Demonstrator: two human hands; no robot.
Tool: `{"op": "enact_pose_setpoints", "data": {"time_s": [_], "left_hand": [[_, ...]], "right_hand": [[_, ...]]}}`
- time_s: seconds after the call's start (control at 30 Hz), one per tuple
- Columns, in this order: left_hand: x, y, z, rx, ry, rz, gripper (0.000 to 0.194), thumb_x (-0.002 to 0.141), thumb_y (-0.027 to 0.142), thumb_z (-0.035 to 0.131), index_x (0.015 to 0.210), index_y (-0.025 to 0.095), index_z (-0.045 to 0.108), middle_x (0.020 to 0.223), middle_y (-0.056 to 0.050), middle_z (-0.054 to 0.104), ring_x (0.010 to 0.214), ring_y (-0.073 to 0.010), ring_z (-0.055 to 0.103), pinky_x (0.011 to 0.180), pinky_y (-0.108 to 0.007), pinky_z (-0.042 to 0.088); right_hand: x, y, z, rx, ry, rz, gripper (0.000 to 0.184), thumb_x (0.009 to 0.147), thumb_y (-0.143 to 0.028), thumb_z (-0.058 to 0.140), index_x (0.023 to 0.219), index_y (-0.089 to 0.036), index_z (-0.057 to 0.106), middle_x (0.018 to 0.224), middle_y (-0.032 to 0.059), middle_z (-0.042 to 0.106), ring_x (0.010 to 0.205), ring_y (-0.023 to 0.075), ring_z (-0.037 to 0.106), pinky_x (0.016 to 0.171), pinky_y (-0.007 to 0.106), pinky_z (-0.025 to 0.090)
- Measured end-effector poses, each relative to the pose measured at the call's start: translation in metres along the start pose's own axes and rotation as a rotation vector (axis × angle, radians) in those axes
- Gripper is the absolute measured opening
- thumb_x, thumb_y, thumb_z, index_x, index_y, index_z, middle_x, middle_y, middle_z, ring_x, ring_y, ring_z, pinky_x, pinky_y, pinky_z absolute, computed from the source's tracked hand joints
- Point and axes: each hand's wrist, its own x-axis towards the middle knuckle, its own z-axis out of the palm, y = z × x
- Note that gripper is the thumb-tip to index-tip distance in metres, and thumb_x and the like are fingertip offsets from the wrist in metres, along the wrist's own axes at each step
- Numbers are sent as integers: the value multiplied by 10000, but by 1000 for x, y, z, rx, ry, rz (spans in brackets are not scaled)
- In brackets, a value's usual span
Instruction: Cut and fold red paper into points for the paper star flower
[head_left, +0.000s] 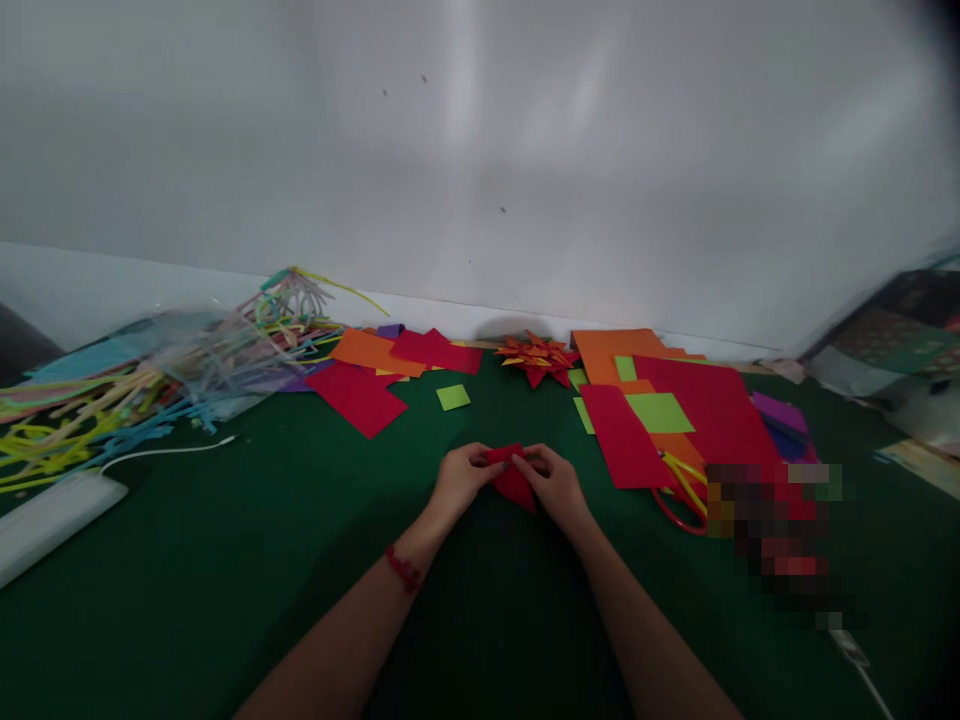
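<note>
Between my two hands, over the middle of the green tabletop, is a small red piece of paper (514, 486) that looks folded. My left hand (463, 474) pinches its upper left side, fingers closed. From the other side my right hand (553, 480) grips its upper right part, thumb and fingertips pressed on it. The thumbs almost meet near the top edge, and the fingers hide part of the folds. Just beyond my hands lies a small lime-green paper square (453, 397).
Behind stands a red and orange folded-paper star flower (535, 358). Red paper sheets (697, 405) and yellow-handled scissors (684, 470) lie at right. Coloured pipe cleaners (142, 395) heap up at left, near a white power strip (56, 515) with a cable. A pale wall (480, 150) closes the back.
</note>
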Motion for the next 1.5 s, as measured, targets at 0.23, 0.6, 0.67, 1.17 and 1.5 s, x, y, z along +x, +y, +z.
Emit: {"op": "enact_pose_setpoints", "data": {"time_s": [0.23, 0.6, 0.67, 1.17, 1.5], "left_hand": [[0, 7, -1, -47, -41, -7, 252, 621, 273, 702, 799, 122, 609, 746, -66, 662, 696, -175, 619, 667, -289, 467], [4, -1, -2, -81, -54, 41, 226, 629, 258, 688, 793, 126, 608, 791, -68, 659, 732, -173, 612, 700, -283, 453], [5, 0, -2, -85, -64, 43, 247, 614, 263, 703, 795, 128, 605, 796, -67, 661, 743, -176, 613, 707, -284, 453], [4, 8, -1, -60, -111, 10, 262, 609, 277, 706, 798, 121, 610, 775, -69, 663, 717, -179, 614, 681, -284, 455], [5, 8, -2, -36, -118, 13, 218, 641, 211, 668, 837, 128, 623, 803, -70, 666, 752, -184, 616, 708, -288, 454]], "right_hand": [[-1, -2, 2, 126, 12, 69, 264, 735, -463, 538, 805, -208, 525, 631, 14, 635, 593, 192, 612, 466, 260, 433], [-1, -2, 3, 170, -11, 75, 239, 743, -436, 544, 809, -207, 524, 622, -1, 631, 551, 163, 590, 453, 239, 404], [0, -2, 2, 149, -21, 67, 255, 746, -442, 536, 840, -205, 532, 655, 13, 645, 576, 176, 602, 465, 248, 418], [0, -2, 0, 84, -50, 60, 235, 769, -440, 505, 854, -222, 520, 675, 14, 637, 624, 193, 619, 461, 257, 440], [0, -1, 0, 85, -13, 56, 259, 747, -458, 518, 837, -215, 526, 638, 5, 621, 590, 180, 601, 458, 248, 430]]}}
